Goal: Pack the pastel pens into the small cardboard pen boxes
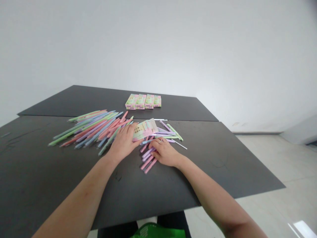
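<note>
Pinching the printed packet (145,129) over the table (223,158), the left hand (123,140) is nearly closed; the right hand (165,152) curls over pen-like sticks (150,166), grip unclear; packet seems light, crushable, best held by edges

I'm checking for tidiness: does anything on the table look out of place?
Mildly: beside the right hand, pens and a thin white stick lie at mixed angles, whereas the big pile at left points mostly one way. No damage stands out.
</note>
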`<state>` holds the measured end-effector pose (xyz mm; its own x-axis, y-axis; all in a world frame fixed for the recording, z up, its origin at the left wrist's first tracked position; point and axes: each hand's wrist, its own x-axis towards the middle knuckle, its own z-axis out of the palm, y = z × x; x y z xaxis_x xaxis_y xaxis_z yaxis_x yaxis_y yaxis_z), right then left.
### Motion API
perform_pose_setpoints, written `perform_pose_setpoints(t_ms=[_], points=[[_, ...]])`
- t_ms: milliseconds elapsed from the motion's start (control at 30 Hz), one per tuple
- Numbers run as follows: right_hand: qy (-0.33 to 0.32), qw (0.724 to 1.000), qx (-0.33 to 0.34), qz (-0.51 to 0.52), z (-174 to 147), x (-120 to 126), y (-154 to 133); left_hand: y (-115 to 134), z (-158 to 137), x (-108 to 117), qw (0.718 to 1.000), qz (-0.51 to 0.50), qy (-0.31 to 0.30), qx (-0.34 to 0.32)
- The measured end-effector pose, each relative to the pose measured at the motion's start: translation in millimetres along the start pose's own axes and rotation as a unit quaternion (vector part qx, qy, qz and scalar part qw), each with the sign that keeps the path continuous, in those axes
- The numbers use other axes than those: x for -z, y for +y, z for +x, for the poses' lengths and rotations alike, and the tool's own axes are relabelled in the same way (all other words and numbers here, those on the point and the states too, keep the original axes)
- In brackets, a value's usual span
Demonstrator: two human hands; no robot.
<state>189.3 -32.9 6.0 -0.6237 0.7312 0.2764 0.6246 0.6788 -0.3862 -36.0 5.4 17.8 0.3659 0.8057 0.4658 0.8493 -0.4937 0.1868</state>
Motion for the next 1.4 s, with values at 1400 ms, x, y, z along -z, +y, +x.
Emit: perform_pose_setpoints(t_ms=[1400], points=[[0.451, 0.658, -0.145, 0.584, 6, 39, 9, -6, -4, -3, 0.999, 0.002, -0.032, -0.034]])
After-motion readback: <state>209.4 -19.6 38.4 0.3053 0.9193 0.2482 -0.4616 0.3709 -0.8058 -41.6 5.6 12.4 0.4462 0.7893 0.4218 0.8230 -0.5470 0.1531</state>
